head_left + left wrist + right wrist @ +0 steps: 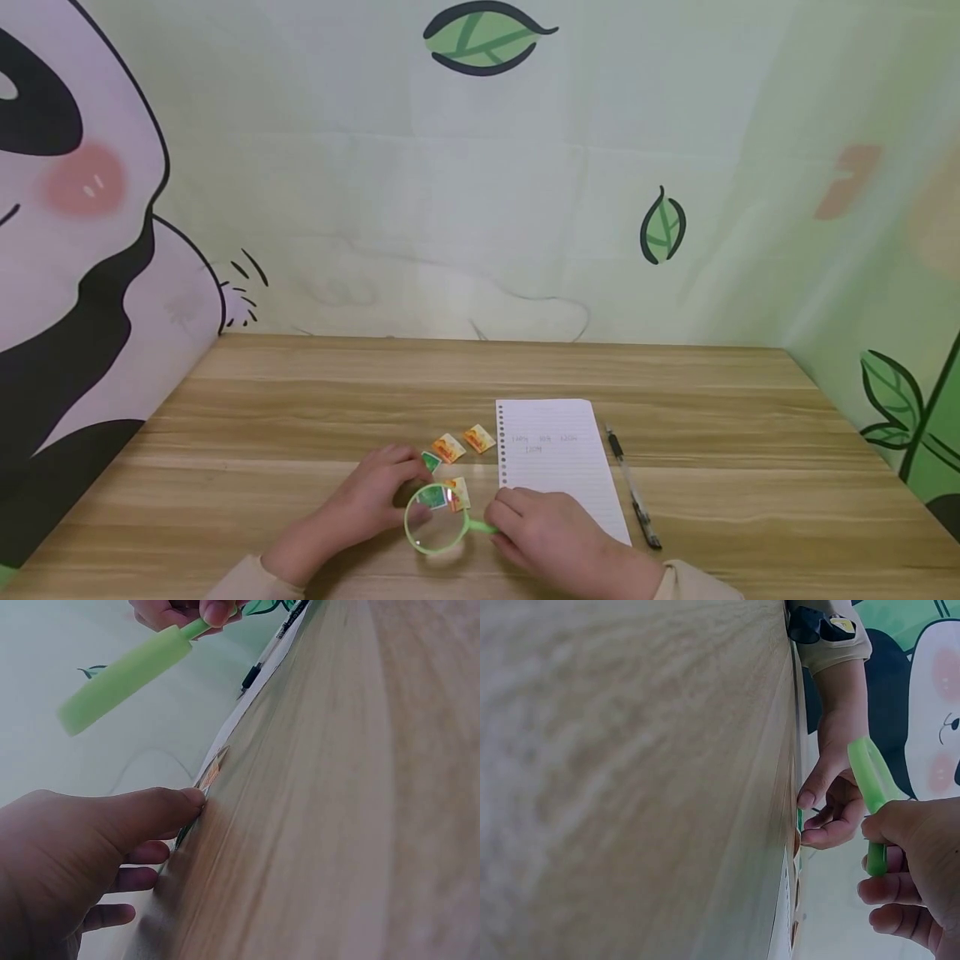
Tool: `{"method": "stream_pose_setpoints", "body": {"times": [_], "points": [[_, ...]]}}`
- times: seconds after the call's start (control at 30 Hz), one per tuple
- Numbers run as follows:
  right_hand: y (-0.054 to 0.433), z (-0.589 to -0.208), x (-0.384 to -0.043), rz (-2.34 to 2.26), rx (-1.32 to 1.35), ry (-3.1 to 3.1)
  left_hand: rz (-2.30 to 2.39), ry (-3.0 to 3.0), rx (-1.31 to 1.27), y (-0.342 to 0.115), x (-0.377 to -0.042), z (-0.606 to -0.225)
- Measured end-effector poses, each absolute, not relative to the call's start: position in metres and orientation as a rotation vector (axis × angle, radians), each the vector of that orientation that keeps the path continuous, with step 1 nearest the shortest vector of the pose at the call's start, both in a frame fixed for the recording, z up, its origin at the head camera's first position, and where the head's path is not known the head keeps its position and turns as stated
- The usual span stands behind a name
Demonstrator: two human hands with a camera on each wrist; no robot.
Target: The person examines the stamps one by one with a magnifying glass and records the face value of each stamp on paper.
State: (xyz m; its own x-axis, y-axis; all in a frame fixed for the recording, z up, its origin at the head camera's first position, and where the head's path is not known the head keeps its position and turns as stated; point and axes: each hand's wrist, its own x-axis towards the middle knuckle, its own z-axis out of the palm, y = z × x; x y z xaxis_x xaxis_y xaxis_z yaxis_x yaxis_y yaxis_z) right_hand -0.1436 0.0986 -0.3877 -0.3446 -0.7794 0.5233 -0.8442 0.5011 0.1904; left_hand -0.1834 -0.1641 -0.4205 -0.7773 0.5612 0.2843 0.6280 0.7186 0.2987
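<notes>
My right hand grips the handle of a light green magnifying glass, with its ring held above the table over a green stamp and an orange stamp. In the right wrist view the handle of the magnifying glass passes between thumb and fingers. My left hand is low at the tabletop, thumb and index finger at the edges of the green stamp under the lens. Another green stamp lies by its index finger. Beyond the fingertips lie orange stamps.
A sheet of ruled, hole-punched paper with faint handwriting lies to the right, partly under my right hand. Beside it is a black-capped clear pen. The wooden table meets a painted wall at the back.
</notes>
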Motion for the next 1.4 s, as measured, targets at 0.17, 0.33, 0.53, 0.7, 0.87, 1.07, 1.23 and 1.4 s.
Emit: {"method": "stream_pose_setpoints", "body": {"times": [0.17,0.33,0.53,0.7,0.87,1.07,1.23,1.4], "points": [[0.099,-0.388,-0.143,0.137,1.321,-2.189,-0.567,-2.751,-0.961,-0.163,-0.183,-0.420],[0.099,-0.388,-0.143,0.128,1.327,-2.210,-0.568,-2.762,-0.960,-0.163,-0.182,-0.418],[0.099,-0.387,-0.143,0.120,1.326,-2.224,-0.554,-2.739,-0.970,-0.163,-0.182,-0.419],[0.099,-0.387,-0.143,0.123,1.318,-2.241,-0.546,-2.735,-0.971,-0.163,-0.183,-0.419],[0.099,-0.386,-0.142,0.139,1.310,-2.241,-0.539,-2.754,-0.956,-0.162,-0.182,-0.418],[0.104,-0.377,-0.145,0.190,1.265,-2.280,-0.506,-2.728,-0.941,-0.161,-0.182,-0.415],[0.113,-0.369,-0.149,0.243,1.201,-2.291,-0.480,-2.688,-0.950,-0.159,-0.183,-0.413],[0.126,-0.364,-0.157,0.343,1.132,-2.261,-0.471,-2.666,-0.966,-0.154,-0.183,-0.411]]}}
